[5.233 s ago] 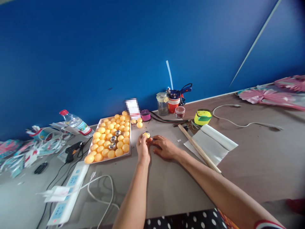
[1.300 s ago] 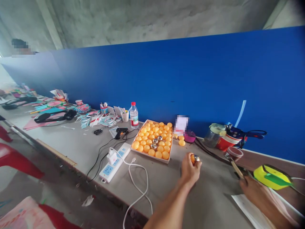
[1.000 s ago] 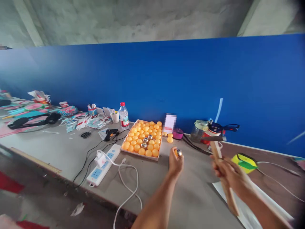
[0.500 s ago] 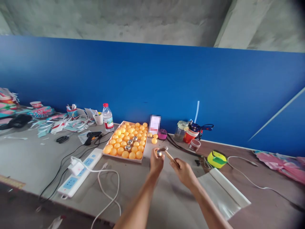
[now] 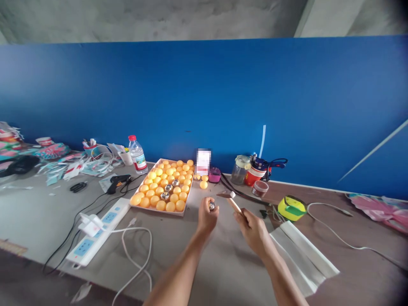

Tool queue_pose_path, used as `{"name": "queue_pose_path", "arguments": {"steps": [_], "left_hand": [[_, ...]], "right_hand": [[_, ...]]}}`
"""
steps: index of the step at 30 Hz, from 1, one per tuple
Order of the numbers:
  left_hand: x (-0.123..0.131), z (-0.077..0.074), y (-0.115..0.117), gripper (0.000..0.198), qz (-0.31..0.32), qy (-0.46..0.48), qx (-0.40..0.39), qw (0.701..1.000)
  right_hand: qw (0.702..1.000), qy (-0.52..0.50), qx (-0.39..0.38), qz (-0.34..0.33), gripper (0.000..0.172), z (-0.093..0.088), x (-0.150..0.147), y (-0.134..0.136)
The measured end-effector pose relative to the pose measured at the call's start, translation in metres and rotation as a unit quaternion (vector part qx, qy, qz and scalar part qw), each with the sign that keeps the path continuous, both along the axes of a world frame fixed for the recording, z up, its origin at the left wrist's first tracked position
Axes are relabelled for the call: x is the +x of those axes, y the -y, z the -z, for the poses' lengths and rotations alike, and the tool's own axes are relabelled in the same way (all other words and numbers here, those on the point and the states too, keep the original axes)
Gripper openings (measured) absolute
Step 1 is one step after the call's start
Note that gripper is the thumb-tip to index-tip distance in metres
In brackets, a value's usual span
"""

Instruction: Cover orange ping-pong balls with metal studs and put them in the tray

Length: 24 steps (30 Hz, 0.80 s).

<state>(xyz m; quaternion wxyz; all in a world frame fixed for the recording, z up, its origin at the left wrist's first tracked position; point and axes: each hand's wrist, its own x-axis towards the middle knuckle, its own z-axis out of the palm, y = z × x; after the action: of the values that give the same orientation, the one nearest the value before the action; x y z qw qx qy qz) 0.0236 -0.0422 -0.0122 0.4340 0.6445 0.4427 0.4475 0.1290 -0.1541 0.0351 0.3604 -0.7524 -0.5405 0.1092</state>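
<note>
My left hand [image 5: 207,216] is closed round a small shiny silver ball [image 5: 212,205], which shows between the fingers. In my right hand [image 5: 251,227] is the wooden handle of a small hammer [image 5: 235,205]. The hammer's head is up and to the right of the silver ball, apart from it. To the left of my hands lies a shallow white tray [image 5: 188,207] full of orange balls [image 5: 161,205], which look like ping-pong balls. Three silver balls [image 5: 165,196] sit among them. A few loose orange balls [image 5: 203,185] rest beside the tray.
A power strip [image 5: 95,233] with a white cable and a glue gun [image 5: 118,183] lie left. Behind stand a water bottle [image 5: 137,156], a lidded jar [image 5: 241,169] and a red cup [image 5: 254,175]. A yellow-green object [image 5: 291,208] and a pale sheet [image 5: 302,255] are at right.
The hammer has lifted away from the silver ball, up and to the right, with my right hand. My left hand still holds the ball. The whole view has shifted slightly.
</note>
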Motion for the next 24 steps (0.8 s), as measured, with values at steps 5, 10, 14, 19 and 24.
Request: {"name": "queue_pose_path", "arguments": {"steps": [5,10,14,19,24], "left_hand": [[0.001,0.002,0.000,0.017,0.015,-0.009,-0.017,1.000],[-0.001,0.000,-0.001,0.019,-0.007,0.013,-0.039,0.999],[-0.001,-0.001,-0.002,0.024,-0.022,0.043,-0.074,0.996],[-0.001,-0.003,-0.002,0.028,-0.019,0.044,-0.089,0.995],[-0.002,-0.004,-0.001,0.030,0.004,0.029,-0.068,0.997]], "right_hand": [[0.998,0.030,-0.060,-0.017,0.027,0.007,-0.002,0.000],[1.000,0.009,-0.005,0.009,0.029,-0.001,-0.001,0.002],[0.992,0.044,0.114,0.029,0.024,0.001,0.001,0.000],[0.965,0.131,0.215,0.072,0.009,0.021,0.005,-0.007],[0.970,0.200,0.129,0.053,0.006,0.028,0.004,-0.009]]}}
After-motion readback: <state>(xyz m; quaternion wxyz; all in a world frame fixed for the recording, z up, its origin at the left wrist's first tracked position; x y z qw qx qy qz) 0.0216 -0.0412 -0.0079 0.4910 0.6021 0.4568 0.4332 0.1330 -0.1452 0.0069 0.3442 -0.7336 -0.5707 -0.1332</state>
